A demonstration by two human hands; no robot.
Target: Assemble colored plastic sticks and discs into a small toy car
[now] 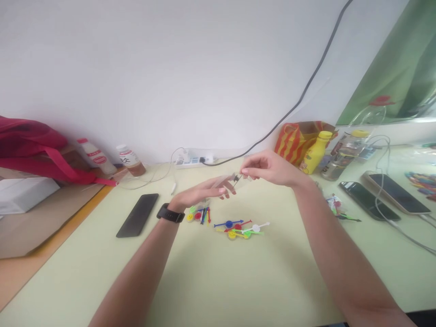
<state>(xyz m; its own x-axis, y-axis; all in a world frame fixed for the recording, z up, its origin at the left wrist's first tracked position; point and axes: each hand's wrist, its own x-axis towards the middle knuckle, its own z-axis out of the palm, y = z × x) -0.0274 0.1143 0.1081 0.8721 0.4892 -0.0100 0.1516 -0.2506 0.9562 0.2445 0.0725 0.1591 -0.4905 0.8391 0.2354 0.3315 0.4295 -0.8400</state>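
Observation:
A small clear plastic bag (223,181) is held in my left hand (200,191), thumb on top and fingers beneath. My right hand (264,169) pinches at the bag's right end, thumb against forefinger. Between the hands a black arrow spinner (236,179) shows at the bag; whether it lies fully inside I cannot tell. Below on the table are several arrow spinners in blue (229,224), red, yellow, green and white (256,228), loosely overlapping. Beside my left wrist lies a second cluster of coloured spinner parts (198,216), partly hidden by the hand.
A black phone (138,215) lies left. Two more phones (369,200) with cables are at right, near bagged parts (335,204). Bottles (316,152) and a striped bag (288,143) stand back right. A power strip (194,158) sits along the wall.

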